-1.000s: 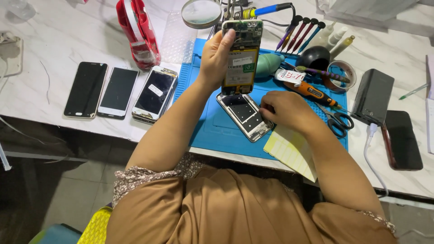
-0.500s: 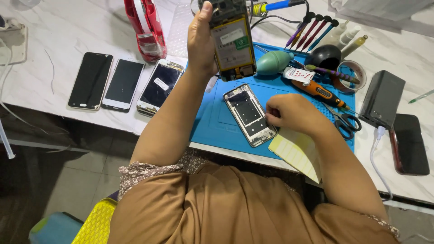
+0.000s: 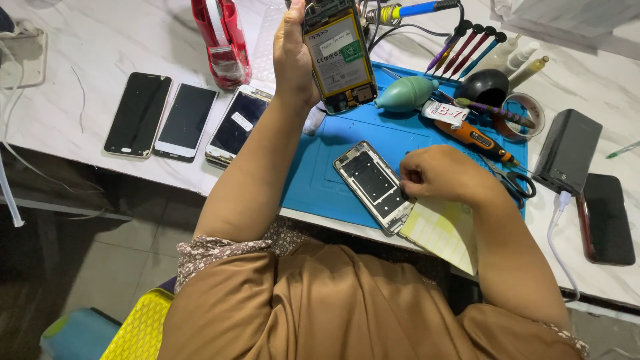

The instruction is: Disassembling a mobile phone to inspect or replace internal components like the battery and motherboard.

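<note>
My left hand point(image 3: 295, 57) holds an opened phone body point(image 3: 337, 57) upright above the blue work mat point(image 3: 313, 180); its yellow battery and circuit board face me. My right hand point(image 3: 440, 175) rests curled on the mat's front right. Its fingertips touch the edge of a silver phone frame point(image 3: 375, 185) lying flat on the mat. Whether the right fingers pinch some small part is hidden.
Three phones point(image 3: 187, 123) lie side by side left of the mat. A red tool point(image 3: 223, 40), teal air blower point(image 3: 407, 93), orange screwdriver point(image 3: 477, 139), scissors point(image 3: 517, 180), tape roll point(image 3: 523, 117), black power bank point(image 3: 567, 152), dark phone point(image 3: 607, 220) and yellow sheet point(image 3: 443, 233) surround it.
My left hand has lifted the opened phone body higher and a little left, away from the mat. My right hand has stayed by the silver frame.
</note>
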